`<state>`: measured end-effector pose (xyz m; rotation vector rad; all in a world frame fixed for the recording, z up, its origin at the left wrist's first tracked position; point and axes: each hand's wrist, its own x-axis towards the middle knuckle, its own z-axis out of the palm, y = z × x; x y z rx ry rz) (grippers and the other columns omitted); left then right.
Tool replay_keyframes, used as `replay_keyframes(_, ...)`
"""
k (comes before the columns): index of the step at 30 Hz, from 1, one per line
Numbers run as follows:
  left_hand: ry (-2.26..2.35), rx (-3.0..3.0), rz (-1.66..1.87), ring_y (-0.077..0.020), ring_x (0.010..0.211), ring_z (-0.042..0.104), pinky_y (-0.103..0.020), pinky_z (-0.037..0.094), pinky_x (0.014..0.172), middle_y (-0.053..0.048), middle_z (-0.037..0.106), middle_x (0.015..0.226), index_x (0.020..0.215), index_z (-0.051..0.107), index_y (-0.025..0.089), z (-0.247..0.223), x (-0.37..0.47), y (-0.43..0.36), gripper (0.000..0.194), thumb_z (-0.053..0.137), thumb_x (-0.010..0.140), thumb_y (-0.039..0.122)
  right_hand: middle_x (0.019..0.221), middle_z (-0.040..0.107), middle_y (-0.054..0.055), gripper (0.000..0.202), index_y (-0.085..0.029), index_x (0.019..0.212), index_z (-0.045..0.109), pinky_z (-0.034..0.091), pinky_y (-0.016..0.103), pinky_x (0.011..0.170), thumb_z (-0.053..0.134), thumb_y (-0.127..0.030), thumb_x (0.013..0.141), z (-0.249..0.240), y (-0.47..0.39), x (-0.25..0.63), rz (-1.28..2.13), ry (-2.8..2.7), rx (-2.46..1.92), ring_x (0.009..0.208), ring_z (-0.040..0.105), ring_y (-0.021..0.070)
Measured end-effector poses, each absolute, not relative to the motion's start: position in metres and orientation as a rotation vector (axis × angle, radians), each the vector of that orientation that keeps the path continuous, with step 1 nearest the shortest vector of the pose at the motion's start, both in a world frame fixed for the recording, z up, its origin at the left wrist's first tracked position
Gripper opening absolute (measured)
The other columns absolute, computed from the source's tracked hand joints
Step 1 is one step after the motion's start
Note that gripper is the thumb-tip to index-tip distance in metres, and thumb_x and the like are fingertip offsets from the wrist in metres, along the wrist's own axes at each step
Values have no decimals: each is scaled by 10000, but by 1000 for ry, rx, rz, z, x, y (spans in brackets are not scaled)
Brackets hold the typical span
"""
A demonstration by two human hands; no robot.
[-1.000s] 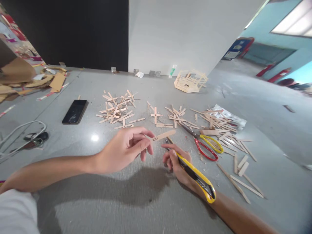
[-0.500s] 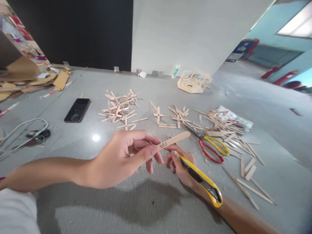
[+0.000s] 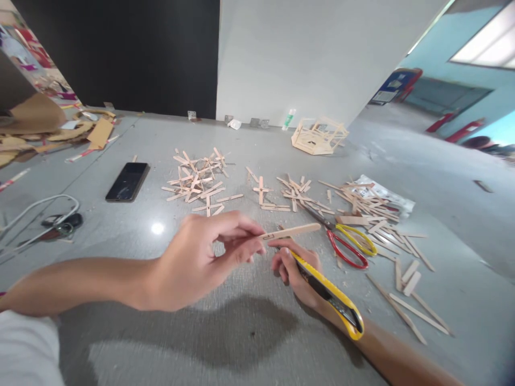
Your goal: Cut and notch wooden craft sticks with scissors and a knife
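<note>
Between thumb and fingers, my left hand (image 3: 213, 257) pinches a flat wooden stick (image 3: 295, 231) with a dark mark drawn near its held end. The stick's rounded end points right. My right hand (image 3: 295, 268) is closed around a yellow and black utility knife (image 3: 330, 292), its front end beside the stick and its rear end towards the lower right. Whether the blade touches the stick cannot be made out. Beyond the hands lie small crossed stick pieces (image 3: 195, 179) and a second group (image 3: 296, 190).
Red-and-yellow-handled scissors (image 3: 348, 246) lie right of my right hand, near a pile of sticks (image 3: 372, 201) and a plastic bag (image 3: 396, 202). A wooden stick frame (image 3: 317, 138) stands at the back. Left are a phone (image 3: 127, 182), a cable (image 3: 44, 201) and cardboard (image 3: 36, 115).
The stick in my left hand has turned to lie flatter, its free end lower and slightly further right. My left fingers have curled in more. The knife has barely moved.
</note>
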<state>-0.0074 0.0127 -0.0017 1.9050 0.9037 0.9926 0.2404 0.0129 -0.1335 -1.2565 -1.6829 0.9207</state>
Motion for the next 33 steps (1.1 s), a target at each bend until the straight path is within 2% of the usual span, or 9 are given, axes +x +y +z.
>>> replay_keyframes(4, 827, 2363, 1161, -245, 998, 758, -395, 644, 837, -58, 793, 1012, 948, 738, 248, -12, -13, 16, 186, 567, 994, 188, 582, 607, -19, 396, -208, 1020, 704, 398, 229, 422, 456, -514, 1050, -139, 12, 242, 950, -1671, -1242, 429, 496, 107)
replay_keyframes(6, 850, 2451, 1088, -323, 1087, 733, -494, 657, 802, -73, 786, 1068, 919, 754, 283, -13, -15, 17, 180, 584, 979, 298, 587, 604, -20, 376, -210, 1032, 697, 400, 233, 425, 470, -510, 1046, -141, 12, 243, 978, -1648, -1242, 440, 501, 113)
replay_keyframes(9, 958, 2422, 969, -371, 1057, 735, -550, 659, 694, -76, 787, 1030, 849, 754, 313, -9, -15, 16, 226, 590, 950, 429, 591, 607, -24, 346, -212, 1058, 686, 416, 234, 441, 490, -496, 1043, -143, 13, 243, 982, -1640, -1250, 451, 515, 113)
replay_keyframes(15, 912, 2284, 809, -407, 1029, 735, -557, 639, 627, -63, 785, 949, 755, 737, 328, -5, -16, 20, 168, 705, 861, 454, 587, 604, -26, 339, -212, 1068, 681, 443, 240, 458, 486, -488, 1047, -141, 12, 243, 963, -1663, -1243, 459, 524, 114)
replay_keyframes(18, 883, 2313, 859, -366, 997, 747, -501, 640, 670, -66, 790, 966, 813, 744, 300, -3, -14, 21, 131, 703, 869, 412, 580, 603, -22, 374, -206, 1048, 692, 444, 238, 448, 482, -515, 1038, -139, 12, 242, 952, -1667, -1238, 460, 536, 118)
replay_keyframes(22, 943, 2071, 1049, -165, 729, 729, -291, 609, 687, -16, 770, 815, 942, 732, 224, 2, -10, 21, 115, 627, 970, 262, 575, 614, -18, 414, -205, 1020, 697, 427, 229, 423, 446, -533, 1042, -135, 13, 241, 916, -1709, -1252, 425, 517, 107)
replay_keyframes(24, 951, 1916, 1049, -114, 679, 695, -210, 570, 644, 9, 743, 756, 947, 721, 195, 4, -8, 23, 68, 664, 956, 230, 574, 620, -21, 404, -209, 1024, 691, 421, 226, 426, 439, -524, 1046, -133, 14, 241, 905, -1726, -1259, 417, 514, 103)
replay_keyframes(27, 910, 1799, 974, -100, 698, 681, -178, 545, 628, 1, 740, 771, 925, 719, 166, 5, -7, 26, 59, 686, 932, 216, 575, 620, -23, 396, -211, 1033, 688, 409, 225, 428, 438, -518, 1047, -133, 14, 241, 910, -1732, -1256, 420, 516, 104)
replay_keyframes(33, 884, 1697, 743, -108, 687, 660, -200, 537, 606, -31, 726, 794, 918, 716, 146, -1, -6, 36, 158, 631, 967, 270, 637, 651, -5, 399, -212, 1110, 667, 420, 243, 437, 485, -555, 1017, -138, 12, 245, 975, -1701, -1229, 444, 537, 123)
